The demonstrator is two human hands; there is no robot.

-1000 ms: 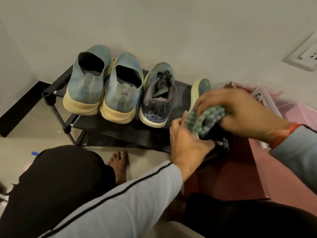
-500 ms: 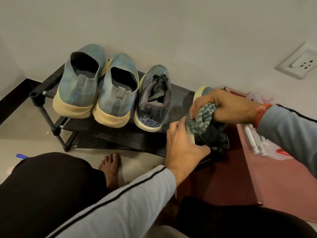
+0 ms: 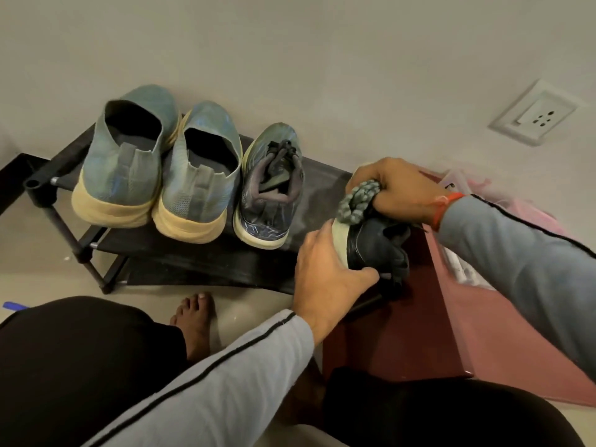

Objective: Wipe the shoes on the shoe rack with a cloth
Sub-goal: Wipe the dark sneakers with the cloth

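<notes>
A black shoe rack [image 3: 180, 253] stands against the wall. On it sit two blue slip-on shoes with cream soles, the left one [image 3: 129, 159] and the right one [image 3: 200, 179], and a dark laced sneaker [image 3: 271, 188]. At the rack's right end my left hand [image 3: 329, 275] grips the heel of a dark sneaker [image 3: 374, 246] turned on its side. My right hand [image 3: 396, 188] holds a bunched grey-green cloth [image 3: 356, 201] pressed on that sneaker's upper part; the toe is hidden under this hand.
A maroon box or low cabinet [image 3: 403, 324] stands right of the rack, with pink plastic items [image 3: 503, 201] beside it. A wall socket [image 3: 535, 112] is at upper right. My bare foot [image 3: 195, 321] rests on the floor before the rack, and a blue object [image 3: 14, 306] lies at far left.
My right hand with the cloth has slid along the held sneaker toward its toe. My left hand keeps its grip on the heel. The view has shifted slightly.
</notes>
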